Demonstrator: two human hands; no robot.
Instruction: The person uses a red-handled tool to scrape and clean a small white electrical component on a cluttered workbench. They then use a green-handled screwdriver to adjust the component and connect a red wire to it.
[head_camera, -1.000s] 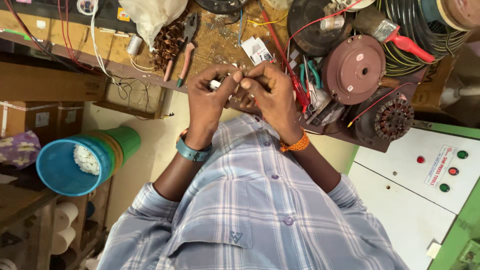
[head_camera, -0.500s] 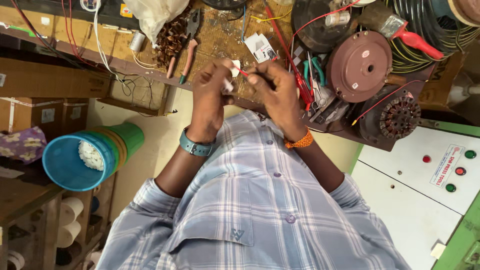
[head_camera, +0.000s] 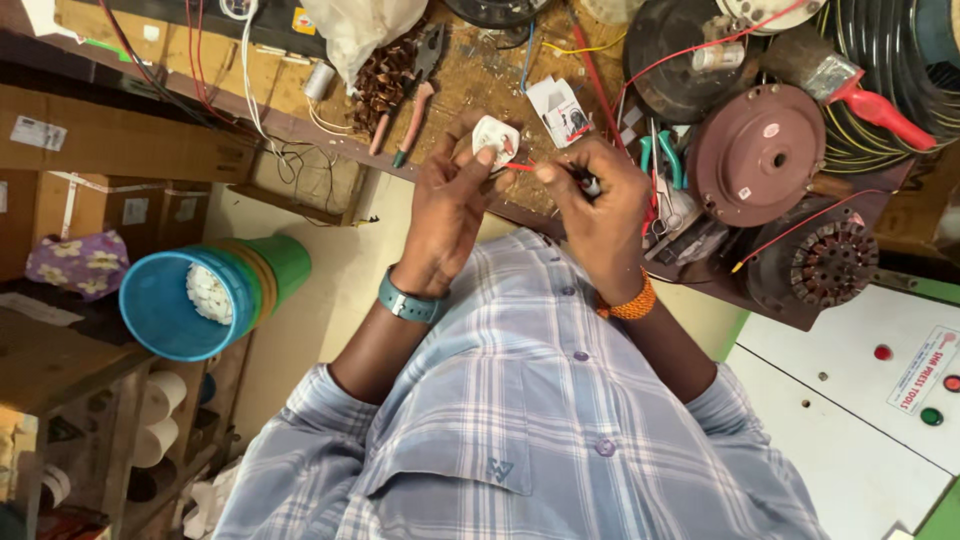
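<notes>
Red wire being fitted to a small white plug above the cluttered bench (head_camera: 480, 70).

White plug (head_camera: 494, 137) is pinched in left hand (head_camera: 450, 205); red wire (head_camera: 517, 166) and a dark tool are clenched in right hand (head_camera: 600, 210). Judged next: wire end steadied against the plug.

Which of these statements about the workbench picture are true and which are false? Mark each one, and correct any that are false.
1. The left hand holds a small white plug-like part. True.
2. The right hand holds a pair of pliers. False: it grips a thin dark tool; the red-handled pliers lie on the bench.
3. A red wire runs between the two hands. True.
4. The stacked plastic cups stand upright on the bench. False: they lie sideways, off the bench.
</notes>
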